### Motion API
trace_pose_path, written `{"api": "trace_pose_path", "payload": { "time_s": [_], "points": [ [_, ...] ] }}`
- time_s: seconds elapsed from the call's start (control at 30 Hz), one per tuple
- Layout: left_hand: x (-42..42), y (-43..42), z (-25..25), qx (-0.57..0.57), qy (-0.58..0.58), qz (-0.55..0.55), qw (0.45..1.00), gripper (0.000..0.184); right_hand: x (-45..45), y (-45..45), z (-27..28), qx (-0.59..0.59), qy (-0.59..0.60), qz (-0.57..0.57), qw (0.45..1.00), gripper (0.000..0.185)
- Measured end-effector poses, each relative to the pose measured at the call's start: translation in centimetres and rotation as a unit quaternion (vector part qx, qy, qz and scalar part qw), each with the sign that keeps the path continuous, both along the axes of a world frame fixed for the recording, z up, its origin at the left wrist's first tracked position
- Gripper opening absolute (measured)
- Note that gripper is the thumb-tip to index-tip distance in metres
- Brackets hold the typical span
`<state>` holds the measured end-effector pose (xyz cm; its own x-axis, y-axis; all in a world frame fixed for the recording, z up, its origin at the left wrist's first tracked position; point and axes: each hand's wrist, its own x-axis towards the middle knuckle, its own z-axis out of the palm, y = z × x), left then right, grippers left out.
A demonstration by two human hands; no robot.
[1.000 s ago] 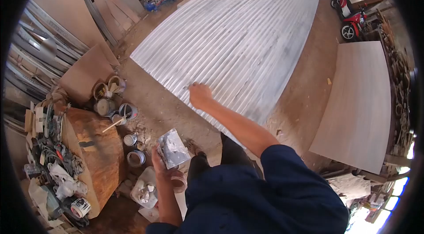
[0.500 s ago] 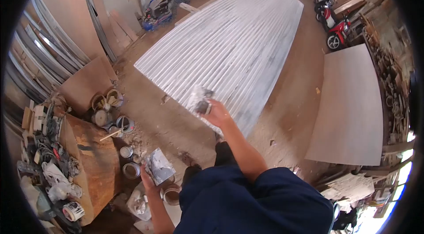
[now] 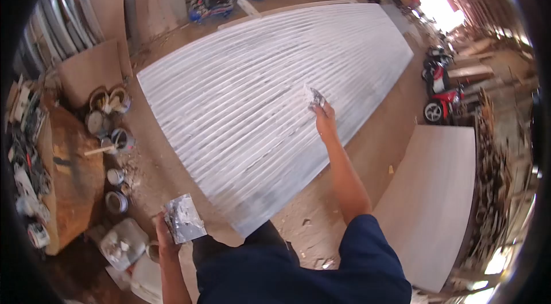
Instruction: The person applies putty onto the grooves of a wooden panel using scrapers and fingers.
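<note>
A long, pale panel (image 3: 258, 92) with many lengthwise grooves lies before me, streaked with white and grey. My right hand (image 3: 325, 119) is closed on a putty scraper (image 3: 314, 97) smeared with white and grey, held at the grooved surface around its middle. Whether the blade presses on the panel is hard to tell. At the lower left, my left hand (image 3: 165, 232) grips the edge of a square metal plate (image 3: 185, 219). Patches of whitish putty coat the plate, which is apart from the panel.
Open cans (image 3: 116, 202) and a plastic tub (image 3: 124, 243) stand at left, beside a wooden block (image 3: 74, 172). A plain board (image 3: 427, 206) lies at right, below a red motorbike (image 3: 442, 103). An air compressor (image 3: 214, 1) sits behind the panel. Sheets lean along the back wall.
My right hand has moved with the scraper from the panel's near edge out to its middle. The view has turned to the right. My left hand still holds the plate.
</note>
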<state>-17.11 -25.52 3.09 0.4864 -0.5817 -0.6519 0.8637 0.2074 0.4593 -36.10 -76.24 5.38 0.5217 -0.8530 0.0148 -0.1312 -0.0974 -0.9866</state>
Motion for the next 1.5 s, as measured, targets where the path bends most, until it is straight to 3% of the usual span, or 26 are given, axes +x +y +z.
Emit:
{"api": "trace_pose_path", "payload": {
  "time_s": [0.03, 0.1, 0.17, 0.3, 0.37, 0.6, 0.7, 0.83, 0.9, 1.1, 1.3, 1.5],
  "points": [
    [-0.9, -1.3, -0.5, 0.009, 0.004, 0.015, 1.0, 0.039, 0.4, -2.3, -1.1, -0.17, 0.09, 0.033, 0.981, 0.036],
    [-2.3, -3.6, -1.7, 0.04, -0.006, 0.04, 0.998, 0.038, 1.2, -6.0, -3.6, -0.218, 0.133, 0.092, 0.962, 0.038],
    [-3.9, -6.6, -1.0, 0.067, -0.014, 0.074, 0.995, 0.038, 1.8, -8.4, -5.8, -0.389, 0.209, 0.201, 0.875, 0.043],
    [-6.2, -8.5, -2.2, 0.1, -0.022, 0.092, 0.991, 0.038, 3.7, -10.3, -9.0, -0.461, 0.234, 0.263, 0.815, 0.047],
    [-7.4, -9.4, -2.2, 0.12, -0.012, 0.121, 0.985, 0.038, 3.4, -10.8, -9.9, -0.478, 0.315, 0.302, 0.762, 0.047],
    [-8.6, -11.8, -1.7, 0.117, -0.02, 0.155, 0.981, 0.038, 4.1, -10.8, -11.2, -0.479, 0.273, 0.341, 0.762, 0.05],
    [-8.2, -11.0, -2.5, 0.129, 0.003, 0.135, 0.982, 0.039, 5.1, -8.6, -12.3, -0.483, 0.301, 0.303, 0.764, 0.05],
    [-8.7, -12.1, -1.7, 0.125, 0.016, 0.197, 0.972, 0.04, 5.2, -8.0, -11.5, -0.47, 0.28, 0.31, 0.778, 0.048],
    [-9.0, -11.5, -1.9, 0.083, 0.028, 0.15, 0.985, 0.041, 5.1, -6.9, -11.4, -0.464, 0.272, 0.326, 0.778, 0.048],
    [-8.3, -10.9, -1.7, 0.059, 0.038, 0.156, 0.985, 0.042, 6.0, -4.5, -12.0, -0.46, 0.309, 0.321, 0.768, 0.047],
    [-7.9, -9.3, -2.0, 0.114, 0.043, 0.166, 0.979, 0.041, 6.9, -1.4, -12.2, -0.468, 0.309, 0.305, 0.769, 0.049],
    [-8.0, -7.5, -1.7, 0.084, 0.047, 0.132, 0.987, 0.039, 7.0, 2.6, -12.0, -0.46, 0.311, 0.285, 0.781, 0.048]
  ]
}}
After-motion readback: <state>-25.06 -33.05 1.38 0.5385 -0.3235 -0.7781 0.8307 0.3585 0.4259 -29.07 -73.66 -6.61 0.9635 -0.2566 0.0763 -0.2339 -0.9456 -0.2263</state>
